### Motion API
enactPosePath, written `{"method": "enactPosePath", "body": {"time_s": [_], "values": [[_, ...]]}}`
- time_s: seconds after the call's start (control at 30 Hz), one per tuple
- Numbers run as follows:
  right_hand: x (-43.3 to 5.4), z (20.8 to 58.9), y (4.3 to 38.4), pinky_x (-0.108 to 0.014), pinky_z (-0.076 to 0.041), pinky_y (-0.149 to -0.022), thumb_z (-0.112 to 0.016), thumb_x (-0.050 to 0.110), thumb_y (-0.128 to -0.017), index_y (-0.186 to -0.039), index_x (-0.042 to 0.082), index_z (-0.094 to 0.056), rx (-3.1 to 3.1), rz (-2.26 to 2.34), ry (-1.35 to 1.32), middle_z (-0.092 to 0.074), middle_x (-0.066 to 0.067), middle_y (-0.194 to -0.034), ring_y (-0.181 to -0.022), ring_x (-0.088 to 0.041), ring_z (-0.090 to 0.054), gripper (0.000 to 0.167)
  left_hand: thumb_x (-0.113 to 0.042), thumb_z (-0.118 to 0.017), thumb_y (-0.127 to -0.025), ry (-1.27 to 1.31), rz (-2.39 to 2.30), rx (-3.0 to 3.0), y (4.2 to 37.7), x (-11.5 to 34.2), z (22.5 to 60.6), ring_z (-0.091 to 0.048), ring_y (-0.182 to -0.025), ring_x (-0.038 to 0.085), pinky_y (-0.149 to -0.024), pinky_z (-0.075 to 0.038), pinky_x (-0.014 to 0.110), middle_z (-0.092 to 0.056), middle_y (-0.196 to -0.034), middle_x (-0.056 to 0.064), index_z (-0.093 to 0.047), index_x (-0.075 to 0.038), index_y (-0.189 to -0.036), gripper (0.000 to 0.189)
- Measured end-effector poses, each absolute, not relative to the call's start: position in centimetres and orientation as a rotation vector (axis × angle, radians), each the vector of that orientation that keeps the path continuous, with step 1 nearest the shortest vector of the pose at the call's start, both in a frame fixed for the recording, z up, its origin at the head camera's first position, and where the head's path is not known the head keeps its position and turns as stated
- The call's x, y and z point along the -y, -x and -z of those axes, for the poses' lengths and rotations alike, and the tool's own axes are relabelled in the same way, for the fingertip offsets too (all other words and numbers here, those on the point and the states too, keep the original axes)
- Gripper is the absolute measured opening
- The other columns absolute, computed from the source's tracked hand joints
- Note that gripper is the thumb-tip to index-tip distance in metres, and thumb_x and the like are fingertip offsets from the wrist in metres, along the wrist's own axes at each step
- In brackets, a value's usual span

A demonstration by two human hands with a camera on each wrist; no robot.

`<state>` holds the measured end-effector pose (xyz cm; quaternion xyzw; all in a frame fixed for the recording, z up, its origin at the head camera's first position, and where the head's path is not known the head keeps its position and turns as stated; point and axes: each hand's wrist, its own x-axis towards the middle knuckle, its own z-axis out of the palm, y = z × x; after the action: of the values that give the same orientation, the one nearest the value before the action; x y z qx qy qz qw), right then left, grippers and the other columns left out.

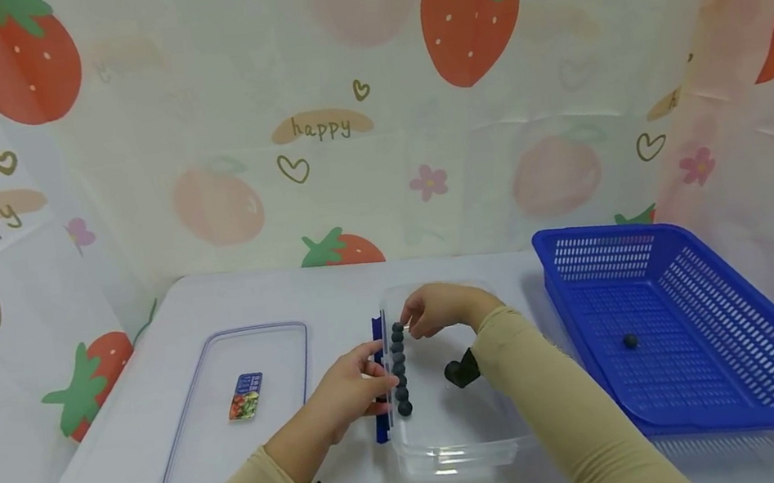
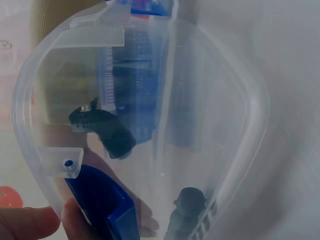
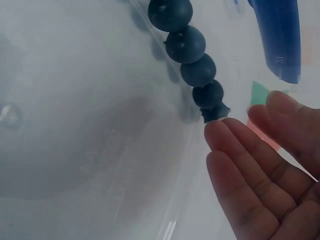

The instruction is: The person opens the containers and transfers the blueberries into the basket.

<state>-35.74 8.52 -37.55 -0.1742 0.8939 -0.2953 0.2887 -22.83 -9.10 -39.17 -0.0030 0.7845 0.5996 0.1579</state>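
Several blueberries [image 1: 400, 370] form a straight row inside a clear plastic box [image 1: 462, 457], along its left wall. Over that wall, beside a blue latch [image 2: 107, 202], my left hand [image 1: 349, 391] grips the rim, with a finger reaching to the berries. At the far end of the row is my right hand [image 1: 441, 307]. Its fingertips [image 3: 222, 132] touch the last blueberry [image 3: 215, 113], while the thumb stands apart from them in the right wrist view. Part of the left hand shows only blurred through the plastic in the left wrist view.
A blue perforated basket [image 1: 717, 426] stands at the right with a single blueberry [image 1: 630, 341] in it. On the left lies a clear lid [image 1: 198, 433] with a blue seal and a printed label [image 1: 245, 397]. A patterned curtain [image 1: 416, 130] encloses the table.
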Motion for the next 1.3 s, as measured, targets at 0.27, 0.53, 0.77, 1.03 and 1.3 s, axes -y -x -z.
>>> {"method": "enactPosePath", "body": {"time_s": [0.27, 0.53, 0.77, 1.03, 1.3], "values": [[-8.5, 38.0, 35.5, -0.033, -0.05, -0.085, -0.063, 0.008, -0.085, -0.111, 0.008, -0.063, -2.426, 0.766, 0.463, -0.062, -0.003, -0.095, -0.091, -0.021, -0.061, 0.027, -0.012, -0.065, -0.084, 0.003, -1.709, -2.254, 22.8, 9.1, 39.2, -0.058, -0.079, 0.02, -0.067, -0.055, 0.029, -0.049, -0.094, 0.011, -0.036, -0.012, -0.139, 0.063], [-8.3, 39.0, 36.0, -0.039, -0.047, -0.09, -0.061, 0.012, -0.086, -0.123, 0.015, -0.058, -2.465, 0.691, 0.477, -0.062, -0.006, -0.108, -0.093, -0.018, -0.06, 0.036, -0.013, -0.065, -0.084, 0.002, -1.704, -2.256, 22.8, 9.1, 39.3, -0.058, -0.079, 0.02, -0.066, -0.055, 0.029, -0.05, -0.094, 0.011, -0.036, -0.012, -0.139, 0.063], [-7.9, 39.8, 36.5, -0.038, -0.047, -0.09, -0.062, 0.015, -0.087, -0.121, 0.019, -0.06, -2.517, 0.624, 0.513, -0.062, -0.004, -0.108, -0.096, -0.017, -0.058, 0.035, -0.013, -0.066, -0.084, -0.001, -1.706, -2.256, 22.7, 9.2, 39.3, -0.058, -0.079, 0.02, -0.066, -0.055, 0.028, -0.049, -0.093, 0.012, -0.035, -0.012, -0.14, 0.064], [-8.2, 39.6, 36.6, -0.033, -0.049, -0.086, -0.061, 0.011, -0.087, -0.115, 0.016, -0.063, -2.493, 0.642, 0.521, -0.063, -0.003, -0.102, -0.089, -0.014, -0.059, 0.029, -0.013, -0.066, -0.084, -0.003, -1.705, -2.254, 22.7, 9.1, 39.2, -0.058, -0.08, 0.02, -0.067, -0.055, 0.028, -0.049, -0.094, 0.011, -0.035, -0.012, -0.14, 0.063], [-8.6, 39.3, 36.3, -0.03, -0.05, -0.083, -0.062, 0.008, -0.084, -0.109, 0.013, -0.065, -2.511, 0.637, 0.497, -0.062, -0.002, -0.096, -0.084, -0.014, -0.059, 0.025, -0.013, -0.065, -0.084, 0.008, -1.698, -2.255, 22.5, 9.1, 38.9, -0.058, -0.08, 0.02, -0.067, -0.055, 0.028, -0.049, -0.093, 0.012, -0.034, -0.011, -0.14, 0.064]]}}
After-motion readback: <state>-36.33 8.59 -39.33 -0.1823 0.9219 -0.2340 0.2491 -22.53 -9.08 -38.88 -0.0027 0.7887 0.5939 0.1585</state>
